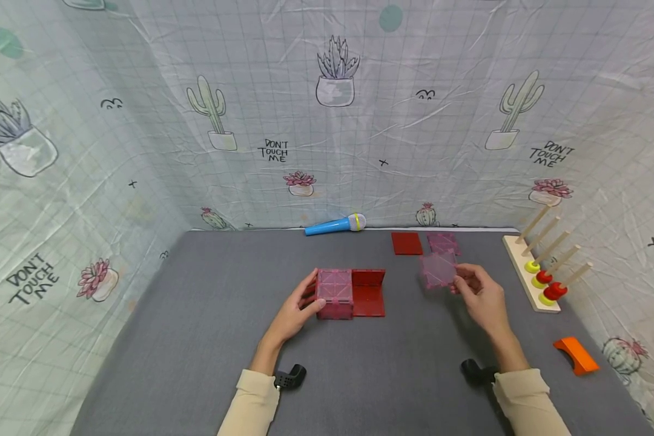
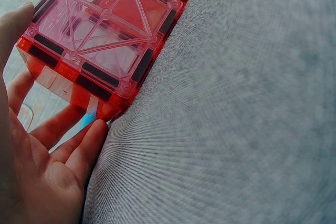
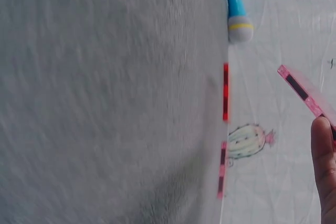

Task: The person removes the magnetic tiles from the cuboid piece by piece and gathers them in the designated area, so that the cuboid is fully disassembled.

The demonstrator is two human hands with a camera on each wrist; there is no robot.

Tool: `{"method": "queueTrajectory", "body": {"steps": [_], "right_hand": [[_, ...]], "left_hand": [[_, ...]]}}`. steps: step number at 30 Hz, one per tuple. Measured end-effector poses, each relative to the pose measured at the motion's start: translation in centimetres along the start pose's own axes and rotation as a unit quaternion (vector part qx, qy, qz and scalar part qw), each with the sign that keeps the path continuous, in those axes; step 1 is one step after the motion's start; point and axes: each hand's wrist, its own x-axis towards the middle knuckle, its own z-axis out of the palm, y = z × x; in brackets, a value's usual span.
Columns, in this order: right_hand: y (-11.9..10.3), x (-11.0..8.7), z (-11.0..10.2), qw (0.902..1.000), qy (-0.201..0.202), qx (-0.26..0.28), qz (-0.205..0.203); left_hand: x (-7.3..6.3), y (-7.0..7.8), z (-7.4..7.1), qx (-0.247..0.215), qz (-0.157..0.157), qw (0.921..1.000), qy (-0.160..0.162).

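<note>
A box of translucent pink and red magnetic tiles (image 1: 335, 286) stands mid-table, its pink square top facing up. My left hand (image 1: 293, 310) grips its left side, thumb at the near corner and fingers spread along the wall in the left wrist view. Joined to the box's right side are a flat red tile (image 1: 368, 303) and an upright red tile (image 1: 368, 278) behind it. Over the table to the right, my right hand (image 1: 482, 295) pinches a pink square magnetic tile (image 1: 438, 270) by its right edge. In the right wrist view that tile (image 3: 302, 88) appears nearly edge-on.
Behind the held tile lie a red tile (image 1: 406, 243) and a pink tile (image 1: 444, 242). A blue toy microphone (image 1: 332, 226) rests at the back edge. Right of my right hand are a wooden peg stacker (image 1: 528, 272) with rings and an orange arch block (image 1: 578, 356).
</note>
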Motion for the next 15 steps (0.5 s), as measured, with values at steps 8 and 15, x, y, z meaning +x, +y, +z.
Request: {"method": "queueTrajectory", "body": {"steps": [8, 15], "right_hand": [[4.0, 1.9, -0.9, 0.9981, 0.033, -0.028, 0.044], [5.7, 3.4, -2.0, 0.9966, 0.047, -0.023, 0.064]], "left_hand": [[0.0, 0.2, -0.1, -0.002, -0.004, 1.0, 0.001], [0.0, 0.2, -0.1, 0.002, 0.006, 1.0, -0.004]]}}
